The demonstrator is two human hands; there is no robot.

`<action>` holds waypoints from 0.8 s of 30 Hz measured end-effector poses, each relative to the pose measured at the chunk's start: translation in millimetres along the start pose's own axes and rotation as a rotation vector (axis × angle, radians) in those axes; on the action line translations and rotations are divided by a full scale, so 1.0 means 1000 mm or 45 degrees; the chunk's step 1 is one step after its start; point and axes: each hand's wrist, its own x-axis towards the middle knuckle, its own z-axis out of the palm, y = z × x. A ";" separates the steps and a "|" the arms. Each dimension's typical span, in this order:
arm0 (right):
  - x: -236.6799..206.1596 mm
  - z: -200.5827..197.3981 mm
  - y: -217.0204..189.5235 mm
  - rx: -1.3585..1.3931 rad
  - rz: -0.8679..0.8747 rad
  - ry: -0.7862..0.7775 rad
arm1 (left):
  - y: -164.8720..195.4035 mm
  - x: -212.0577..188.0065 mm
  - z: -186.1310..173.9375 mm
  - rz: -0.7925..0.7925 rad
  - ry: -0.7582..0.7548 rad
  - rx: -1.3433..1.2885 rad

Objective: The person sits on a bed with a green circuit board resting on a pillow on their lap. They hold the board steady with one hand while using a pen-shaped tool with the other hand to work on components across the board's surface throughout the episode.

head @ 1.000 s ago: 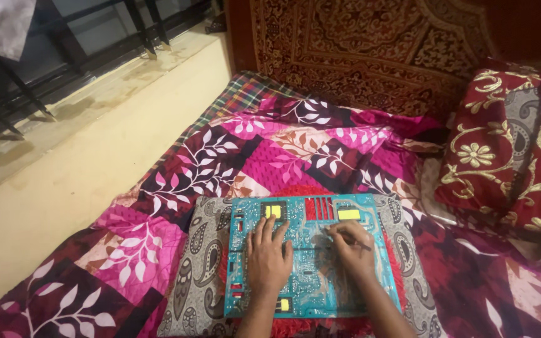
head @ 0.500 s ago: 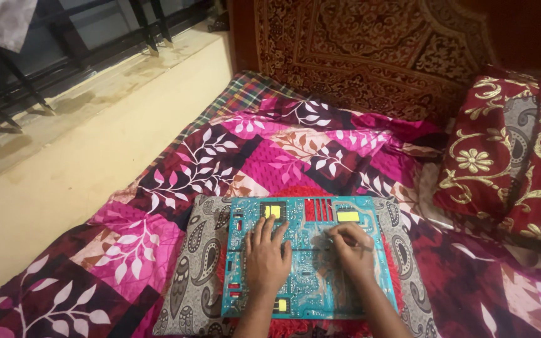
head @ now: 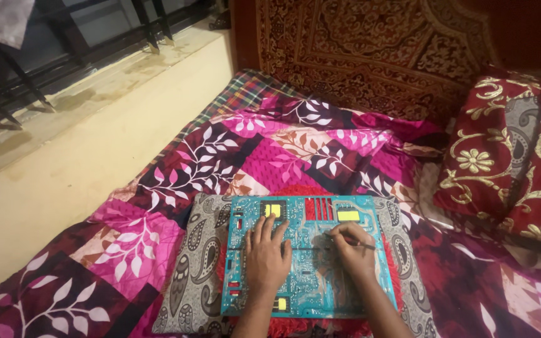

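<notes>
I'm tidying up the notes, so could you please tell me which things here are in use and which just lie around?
In use: circuit board, thin tool in right hand, left hand flat on board, grey paisley cushion beneath.
Lying about: red pillow, patchwork bedspread.

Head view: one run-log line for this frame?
left hand flat on circuit board | right hand holds thin tool, tip on board | board on paisley cushion

Place: a home sleeping room
Bedding: patchwork quilt (head: 270,156) lying spread out
Cushion: red pillow (head: 515,156) leaning alongside
Wall: patterned carpet (head: 377,56) hanging behind
</notes>
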 end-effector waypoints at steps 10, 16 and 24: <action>-0.002 0.002 -0.017 -0.014 -0.116 -0.011 | 0.001 0.000 -0.001 -0.007 -0.003 -0.005; 0.000 0.002 -0.020 -0.054 -0.110 -0.006 | 0.003 0.001 -0.003 -0.003 -0.008 0.006; -0.004 -0.001 -0.010 0.009 -0.028 -0.025 | 0.003 -0.001 -0.005 0.010 0.033 -0.021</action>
